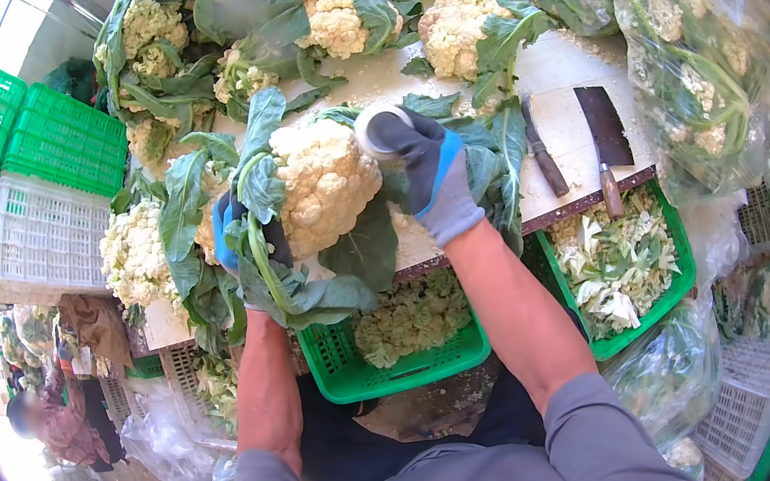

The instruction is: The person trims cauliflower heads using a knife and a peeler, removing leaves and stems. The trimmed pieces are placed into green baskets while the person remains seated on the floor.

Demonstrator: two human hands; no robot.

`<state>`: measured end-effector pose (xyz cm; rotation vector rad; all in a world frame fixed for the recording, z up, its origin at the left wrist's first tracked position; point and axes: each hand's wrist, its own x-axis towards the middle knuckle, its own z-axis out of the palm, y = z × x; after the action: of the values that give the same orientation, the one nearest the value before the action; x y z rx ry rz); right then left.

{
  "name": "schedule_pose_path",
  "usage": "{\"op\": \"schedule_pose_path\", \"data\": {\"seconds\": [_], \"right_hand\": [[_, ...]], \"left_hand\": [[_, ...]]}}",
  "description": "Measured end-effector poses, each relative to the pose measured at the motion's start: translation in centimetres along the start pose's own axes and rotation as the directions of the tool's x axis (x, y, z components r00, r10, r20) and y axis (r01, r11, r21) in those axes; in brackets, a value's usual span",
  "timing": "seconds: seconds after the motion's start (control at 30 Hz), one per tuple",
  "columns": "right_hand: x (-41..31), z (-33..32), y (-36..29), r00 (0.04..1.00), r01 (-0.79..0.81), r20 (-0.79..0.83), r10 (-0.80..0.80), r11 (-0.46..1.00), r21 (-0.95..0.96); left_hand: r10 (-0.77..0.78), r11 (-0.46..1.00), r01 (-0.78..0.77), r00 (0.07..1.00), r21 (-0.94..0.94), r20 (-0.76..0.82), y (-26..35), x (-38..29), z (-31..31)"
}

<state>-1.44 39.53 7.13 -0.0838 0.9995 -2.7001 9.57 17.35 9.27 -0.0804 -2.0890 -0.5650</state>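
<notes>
My left hand [238, 234], in a blue and dark work glove, holds a large cauliflower head [326, 182] from its left side, partly hidden by the leaves. The head tilts over the white tabletop [566, 63]. In my gloved right hand [429, 161] is a round, white-rimmed object [382, 131], close against the right side of the head; its kind cannot be told. A curved knife [543, 154] lies on the tabletop to the right, and beside it a cleaver [605, 138] has its wooden handle jutting over the edge.
More cauliflowers [462, 19] line the far side, some bagged in clear plastic [689, 54] at right. Below the edge stand a green crate [403, 377] of florets and another green crate [683, 259] of trimmings. Stacked crates [48, 234] stand left; another person [69, 421] is farther off.
</notes>
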Motion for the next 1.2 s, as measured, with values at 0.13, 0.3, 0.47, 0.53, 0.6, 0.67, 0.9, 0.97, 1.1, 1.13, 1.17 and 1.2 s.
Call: {"op": "schedule_pose_path", "data": {"seconds": [0.13, 0.3, 0.47, 0.53, 0.6, 0.67, 0.9, 0.97, 1.1, 1.13, 1.17, 1.2], "right_hand": [[-0.7, 4.2, 0.4, 0.985, 0.159, 0.127, -0.113, 0.879, -0.45], [0.1, 1.2, 0.2, 0.985, 0.014, 0.172, 0.024, 0.976, -0.215], [-1.0, 2.7, -0.5, 0.996, -0.008, 0.079, 0.033, 0.951, -0.308], [-0.5, 0.5, 0.3, 0.978, -0.027, 0.204, 0.04, 0.997, -0.067], [-0.4, -0.6, -1.6, 0.902, -0.432, 0.104, 0.419, 0.877, 0.21], [-0.8, -0.6, -0.4, 0.991, -0.088, 0.086, 0.101, 0.986, -0.143], [0.8, -1.2, -1.1, 0.897, -0.318, -0.267, 0.351, 0.934, 0.16], [0.3, -2.2, -1.3, 0.97, -0.221, -0.074, 0.233, 0.965, 0.139], [-1.5, 1.6, 0.0, 0.98, 0.102, 0.201, -0.004, 0.871, -0.481], [-1.0, 0.7, 0.6, 0.996, -0.09, -0.023, 0.087, 0.954, -0.285], [0.2, -1.6, 1.7, 0.95, -0.235, -0.22, 0.222, 0.971, -0.039], [1.3, -1.9, 0.4, 0.981, -0.18, -0.119, 0.153, 0.947, -0.266]], "left_hand": [[0.034, 0.999, -0.034, 0.999, -0.001, -0.014, 0.2, -0.7, -0.3], [0.103, 0.992, -0.104, 0.994, -0.071, -0.022, 1.9, -1.2, 0.0], [0.163, 0.975, -0.164, 0.986, -0.149, -0.023, 1.2, -2.5, -0.4], [0.086, 0.982, -0.085, 0.996, -0.168, -0.004, 2.1, -2.5, -0.7], [0.066, 0.99, -0.061, 0.997, -0.128, 0.035, 1.8, -3.0, -1.0], [0.089, 0.984, -0.087, 0.996, -0.157, 0.009, 0.7, -3.1, -1.2], [0.055, 0.986, -0.054, 0.998, -0.159, -0.002, -0.8, -3.5, -1.2], [0.016, 0.996, -0.015, 1.0, -0.088, 0.016, -2.3, -3.6, -1.3], [-0.048, 0.997, 0.045, 0.998, 0.058, 0.044, -6.1, -3.3, -1.6], [-0.057, 0.995, 0.053, 0.997, 0.086, 0.045, -6.7, -3.4, -1.9], [-0.066, 0.992, 0.061, 0.997, 0.11, 0.047, -7.3, -3.7, -2.0], [-0.073, 0.99, 0.067, 0.996, 0.127, 0.046, -7.6, -3.8, -2.2]]}}
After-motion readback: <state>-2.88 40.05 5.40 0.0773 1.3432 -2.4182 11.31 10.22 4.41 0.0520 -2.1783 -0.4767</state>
